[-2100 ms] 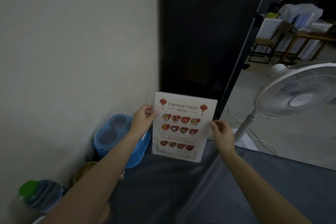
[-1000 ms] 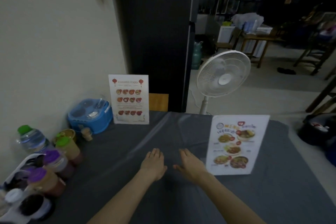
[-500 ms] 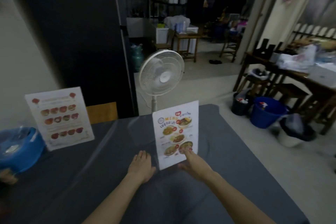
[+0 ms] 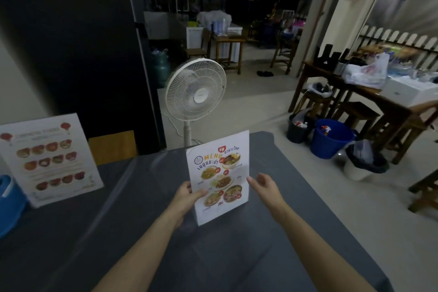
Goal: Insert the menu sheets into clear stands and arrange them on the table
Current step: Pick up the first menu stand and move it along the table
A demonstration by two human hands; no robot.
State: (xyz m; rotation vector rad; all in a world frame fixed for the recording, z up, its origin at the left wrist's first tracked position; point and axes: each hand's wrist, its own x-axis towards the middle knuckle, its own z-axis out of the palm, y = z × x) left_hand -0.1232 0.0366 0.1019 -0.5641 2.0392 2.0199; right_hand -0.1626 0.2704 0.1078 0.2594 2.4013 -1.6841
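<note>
A Thai food menu in its clear stand point(image 4: 220, 174) stands upright near the middle of the grey table point(image 4: 123, 232). My left hand point(image 4: 187, 197) grips its left edge, thumb across the front. My right hand point(image 4: 264, 187) hovers just off its right edge with the fingers apart, holding nothing. A second stand with the Chinese food menu point(image 4: 48, 157) stands upright at the table's far left, close to the wall.
A blue plastic container point(image 4: 9, 204) sits at the left edge beside the Chinese menu. A white pedestal fan point(image 4: 195, 96) stands just behind the table's far edge. To the right on the floor are a blue bucket point(image 4: 331, 137), bins and wooden tables.
My view has turned right from the Chinese menu set by the wall. My left hand has come up off the table and taken the Thai menu's left edge; my right hand has left its base.
</note>
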